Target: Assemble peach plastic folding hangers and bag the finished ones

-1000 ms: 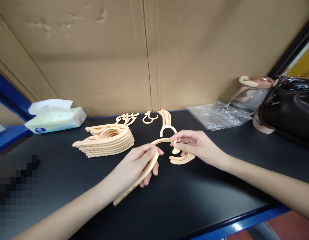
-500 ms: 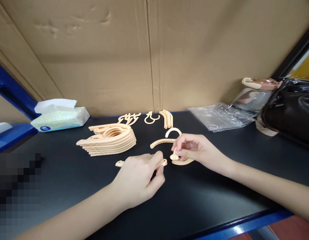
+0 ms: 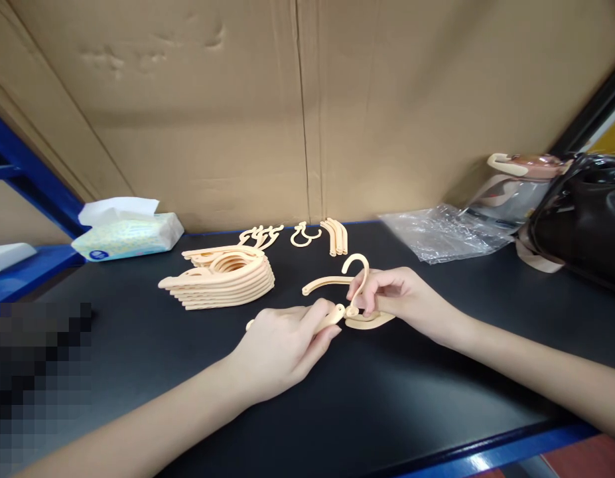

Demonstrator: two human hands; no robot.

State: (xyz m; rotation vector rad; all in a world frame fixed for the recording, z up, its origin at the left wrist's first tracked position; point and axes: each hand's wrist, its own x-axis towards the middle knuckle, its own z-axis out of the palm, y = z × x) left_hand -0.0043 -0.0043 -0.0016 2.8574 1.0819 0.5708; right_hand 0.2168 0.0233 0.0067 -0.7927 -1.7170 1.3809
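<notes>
My left hand point(image 3: 282, 345) lies low on the black table point(image 3: 387, 398), fingers closed on a peach plastic hanger arm point(image 3: 332, 317) whose end points right. My right hand point(image 3: 397, 295) pinches a peach hook piece point(image 3: 357, 269), its curved top standing above my fingers and its base meeting the arm's end. Under my right hand lie curved peach parts point(image 3: 367, 323). Another loose arm point(image 3: 324, 284) rests just behind. A stack of assembled peach hangers point(image 3: 222, 279) sits to the left.
Loose hooks point(image 3: 260, 236), a ring-like piece point(image 3: 304, 236) and a bundle of arms point(image 3: 336, 236) lie by the cardboard wall point(image 3: 297, 113). A tissue pack point(image 3: 128, 232) is at the left, a clear plastic bag point(image 3: 441, 232), a bottle point(image 3: 516, 182) and a black bag point(image 3: 586, 212) at the right.
My left hand brought its hanger arm down flat and slid its end right to the hook. My right hand lifted the hook piece upright against that end.
</notes>
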